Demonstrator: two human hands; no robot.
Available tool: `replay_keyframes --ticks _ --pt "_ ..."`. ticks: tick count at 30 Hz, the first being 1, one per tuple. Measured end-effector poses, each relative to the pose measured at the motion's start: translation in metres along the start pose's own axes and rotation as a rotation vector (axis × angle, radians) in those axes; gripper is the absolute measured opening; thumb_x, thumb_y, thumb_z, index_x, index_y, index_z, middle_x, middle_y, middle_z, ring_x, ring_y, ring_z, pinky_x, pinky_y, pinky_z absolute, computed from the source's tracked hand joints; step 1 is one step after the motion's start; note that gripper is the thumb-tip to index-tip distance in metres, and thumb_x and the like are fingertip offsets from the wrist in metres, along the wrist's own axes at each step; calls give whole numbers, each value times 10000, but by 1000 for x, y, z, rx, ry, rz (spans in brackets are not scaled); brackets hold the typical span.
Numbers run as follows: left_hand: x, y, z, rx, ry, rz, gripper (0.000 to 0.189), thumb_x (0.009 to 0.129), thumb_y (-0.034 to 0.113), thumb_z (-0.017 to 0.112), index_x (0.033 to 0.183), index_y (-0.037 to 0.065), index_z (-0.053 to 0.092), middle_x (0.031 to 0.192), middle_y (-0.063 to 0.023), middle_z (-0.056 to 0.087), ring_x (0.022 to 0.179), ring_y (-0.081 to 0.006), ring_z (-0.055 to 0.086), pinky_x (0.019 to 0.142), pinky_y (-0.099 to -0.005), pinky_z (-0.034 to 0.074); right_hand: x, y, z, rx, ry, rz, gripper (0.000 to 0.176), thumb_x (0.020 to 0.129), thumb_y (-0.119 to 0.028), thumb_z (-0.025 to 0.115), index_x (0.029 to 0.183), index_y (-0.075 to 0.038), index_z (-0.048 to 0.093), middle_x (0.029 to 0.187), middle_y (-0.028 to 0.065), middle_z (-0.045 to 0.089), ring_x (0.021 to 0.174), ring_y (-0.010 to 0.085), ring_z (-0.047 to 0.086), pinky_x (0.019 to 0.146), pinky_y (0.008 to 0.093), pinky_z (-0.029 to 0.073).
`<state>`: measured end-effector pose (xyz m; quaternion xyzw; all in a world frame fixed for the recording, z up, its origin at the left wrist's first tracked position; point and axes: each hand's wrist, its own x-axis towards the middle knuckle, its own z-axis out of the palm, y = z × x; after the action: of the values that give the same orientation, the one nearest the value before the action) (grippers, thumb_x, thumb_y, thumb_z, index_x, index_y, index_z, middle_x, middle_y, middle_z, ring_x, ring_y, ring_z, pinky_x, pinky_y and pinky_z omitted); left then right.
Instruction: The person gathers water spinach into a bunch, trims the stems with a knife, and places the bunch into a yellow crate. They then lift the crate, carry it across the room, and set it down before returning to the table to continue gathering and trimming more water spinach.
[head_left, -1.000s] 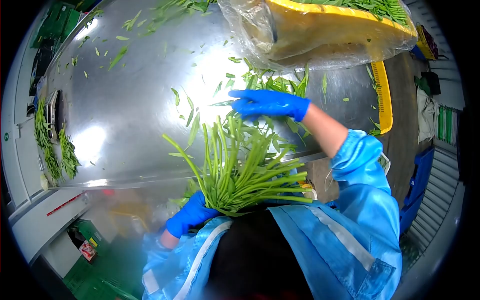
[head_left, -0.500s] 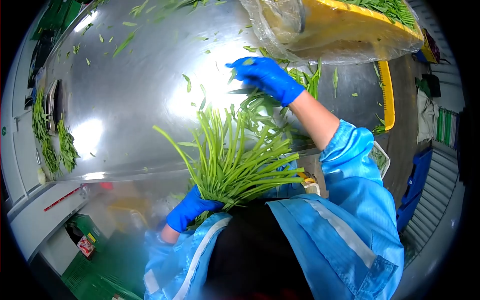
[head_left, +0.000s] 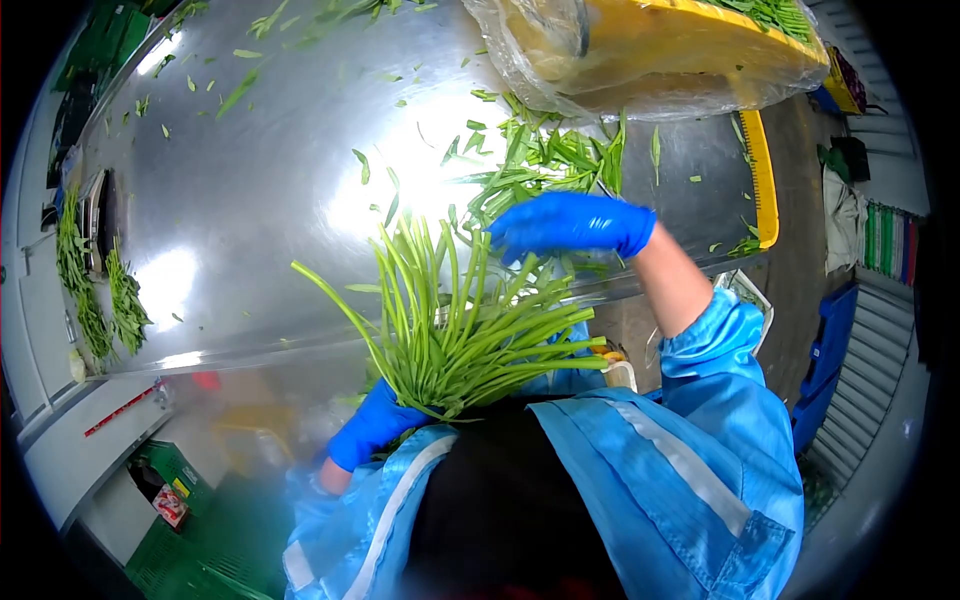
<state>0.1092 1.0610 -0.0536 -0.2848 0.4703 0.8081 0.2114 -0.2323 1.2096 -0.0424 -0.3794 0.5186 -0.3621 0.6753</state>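
A large bunch of green leafy stems [head_left: 450, 335] is held against the body, cut ends fanned outward over the table edge. My left hand [head_left: 378, 425], in a blue glove, is wrapped round its lower leafy part. Just above the bunch is my right hand [head_left: 565, 225], also gloved in blue, its fingers pointing left near the stem tips. Whether those fingers hold anything is hidden by the angle and blur. Loose leaves and short stems [head_left: 540, 160] lie in a pile on the metal table [head_left: 260, 180], right behind my right hand.
A yellow crate [head_left: 690, 50] lined with clear plastic stands at the table's back right, with greens in it. A yellow edge [head_left: 762, 180] borders the right side. Greens [head_left: 125, 300] lie at the far left. Green crates [head_left: 210, 530] are below left, blue ones [head_left: 828, 350] at right.
My right hand has come down toward me from over the leaf pile to just above the bunch, uncovering more of the pile. The left hand keeps its hold. The view has shifted slightly.
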Motion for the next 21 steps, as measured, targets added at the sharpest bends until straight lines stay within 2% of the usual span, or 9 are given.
replay_keyframes --ticks 2,4,6,9,13,14,18,20,21 --pt "2 0 8 -31 11 7 514 754 5 743 1233 19 556 1121 -62 637 1014 -148 576 902 -320 472 -16 -15 -20 17 -1 99 340 941 -270 551 1150 -22 653 1122 91 673 1003 166 629 886 294 486" --pt "0 17 24 104 43 12 521 757 9 744 1241 20 550 1130 -62 634 1020 -147 574 907 -319 470 -13 -37 -13 -191 -150 139 351 923 -296 574 1137 -34 662 1104 82 681 988 164 636 861 300 497" --pt "3 7 28 -16 76 -9 523 758 9 744 1242 21 549 1133 -61 633 1023 -146 574 908 -318 469 4 -44 -4 -498 -327 131 361 882 -310 620 1115 -38 669 1082 103 688 940 188 658 805 322 513" --pt "8 14 43 55 107 -2 528 750 -11 733 1243 20 546 1134 -60 631 1025 -143 574 910 -316 467 5 -47 12 -823 -330 52 342 860 -297 649 1079 -37 680 1043 139 689 897 236 671 789 343 513" --pt "14 21 60 -20 136 -26 538 731 -53 700 1242 16 544 1132 -58 629 1014 -142 578 901 -314 468 -21 -14 6 -395 -42 -89 291 844 -299 665 992 -52 707 944 112 707 826 243 676 756 330 514" --pt "15 16 61 -50 145 -22 540 728 -59 693 1242 16 544 1132 -58 629 1008 -143 580 897 -315 470 -25 -4 9 -380 61 -139 232 839 -255 636 908 -49 717 882 112 706 798 198 668 715 329 505" --pt "17 22 77 -7 217 6 517 728 -62 686 1223 17 559 1130 -61 630 991 -147 584 880 -317 475 -43 8 -19 190 339 -304 247 929 -191 517 872 -63 720 898 67 707 849 145 655 714 270 484" --pt "16 30 89 117 241 4 494 738 -48 697 1211 20 572 1133 -64 629 996 -151 581 878 -320 477 -47 48 -64 374 266 -721 295 977 -235 453 1128 -58 635 918 51 680 865 131 633 716 245 481" --pt "16 30 93 191 239 -4 486 743 -38 705 1208 21 577 1137 -65 628 1003 -154 578 881 -322 477 -49 48 -67 601 241 -575 325 983 -249 448 1217 -62 574 935 45 662 849 129 622 723 239 478"
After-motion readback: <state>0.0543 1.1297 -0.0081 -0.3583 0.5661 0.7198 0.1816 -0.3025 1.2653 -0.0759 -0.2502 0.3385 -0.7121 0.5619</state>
